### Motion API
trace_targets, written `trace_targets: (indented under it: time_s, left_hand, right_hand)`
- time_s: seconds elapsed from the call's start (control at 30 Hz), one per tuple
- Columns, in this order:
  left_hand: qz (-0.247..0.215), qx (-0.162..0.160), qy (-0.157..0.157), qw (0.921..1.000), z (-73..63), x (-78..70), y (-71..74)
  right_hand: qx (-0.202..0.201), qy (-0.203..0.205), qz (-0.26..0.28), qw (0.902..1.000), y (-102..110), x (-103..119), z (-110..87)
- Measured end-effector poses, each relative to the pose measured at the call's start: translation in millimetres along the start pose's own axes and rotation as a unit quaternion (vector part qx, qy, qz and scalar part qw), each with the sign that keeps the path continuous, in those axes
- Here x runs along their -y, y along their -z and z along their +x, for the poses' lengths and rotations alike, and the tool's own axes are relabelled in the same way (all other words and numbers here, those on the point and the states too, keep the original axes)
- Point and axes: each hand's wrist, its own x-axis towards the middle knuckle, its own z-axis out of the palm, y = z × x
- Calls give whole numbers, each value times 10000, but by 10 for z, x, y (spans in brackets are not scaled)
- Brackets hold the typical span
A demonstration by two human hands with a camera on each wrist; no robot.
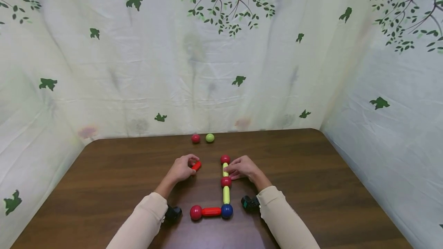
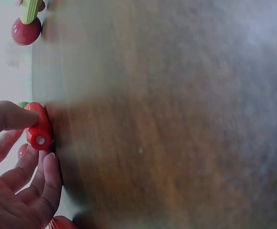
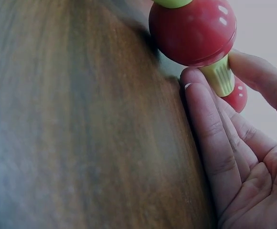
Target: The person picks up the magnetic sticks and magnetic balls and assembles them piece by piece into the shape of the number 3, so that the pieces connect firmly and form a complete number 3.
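Left hand (image 1: pixel 182 168), loosely curled, pinches a short red plastic rod (image 1: pixel 197 165), its axis slanting away rightward, left of and apart from the farther yellow-green plastic rod (image 1: pixel 225 165) the right hand (image 1: pixel 243 167) pinches

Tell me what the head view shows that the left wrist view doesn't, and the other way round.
Only the head view shows the glossy blue ball, the beige fabric sleeves and the dark green leaf shapes on the pale cloth.

Only the left wrist view shows the pale round spot on one end of the held red, plastic-looking rod.

Both show the left hand holding that rod, a yellow-green ridged rod against a glossy red ball, and the brown wood-grain tabletop.
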Motion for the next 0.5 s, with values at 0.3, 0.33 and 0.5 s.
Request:
trace_targets:
  time_s: [0.3, 0.33, 0.5]
  left_hand:
    - [217, 4, 87, 9997, -2, -57, 20]
    - [235, 14, 78, 9997, -5, -57, 17]
    - [331, 17, -87, 9994, 3, -33, -1]
  right_hand:
    - [-41, 23, -77, 10000, -3, 21, -7]
    - [-48, 4, -85, 10000, -6, 20, -9]
    - [-61, -9, -106, 9999, -23, 9, -12]
